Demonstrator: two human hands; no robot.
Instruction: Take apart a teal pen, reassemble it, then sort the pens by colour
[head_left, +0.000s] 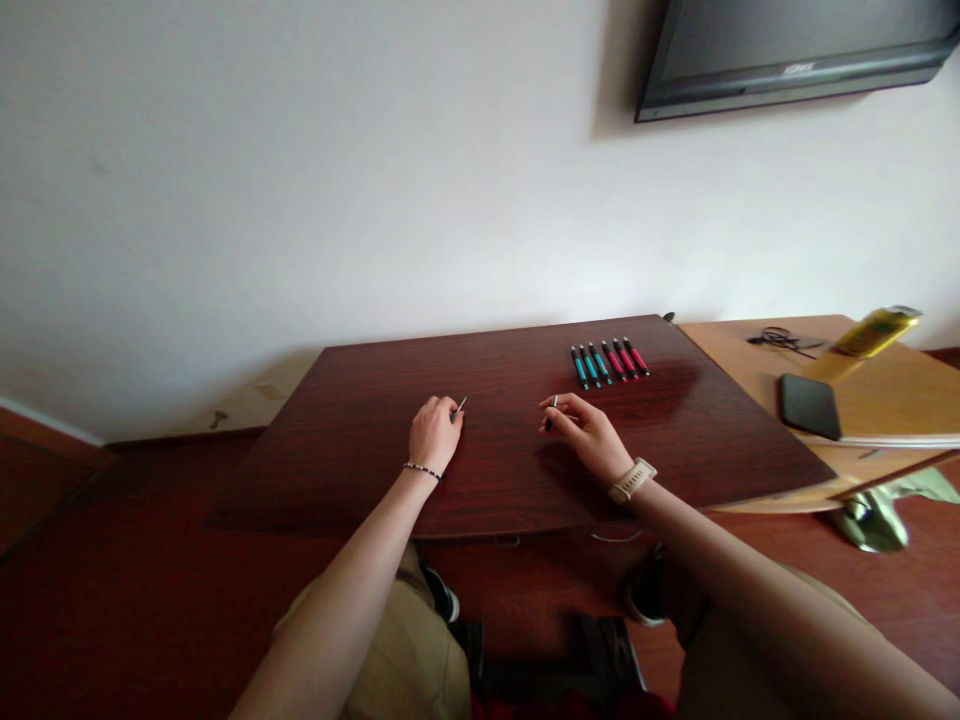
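My left hand (435,432) rests on the dark wooden table (360,400), fingers closed round a slim pen-like piece (460,406). Its thin, pale tip sticks out past the thumb, with a bit of blue at the base; the palm hides the rest. To the right, my right hand (592,438) pinches a small dark piece (549,424) between thumb and fingers, mostly covered. A silvery spot shows by those fingertips; I cannot tell whether it belongs to the piece. Beyond the right hand lies a neat row of three blue pens (591,366) and three pink pens (625,358).
On a lighter wooden desk (720,350) at the right are a black phone (810,405), a coiled black cable (780,339) and a yellow can (874,332). A television (795,60) hangs on the wall above. Green cloth (874,518) lies low at the right.
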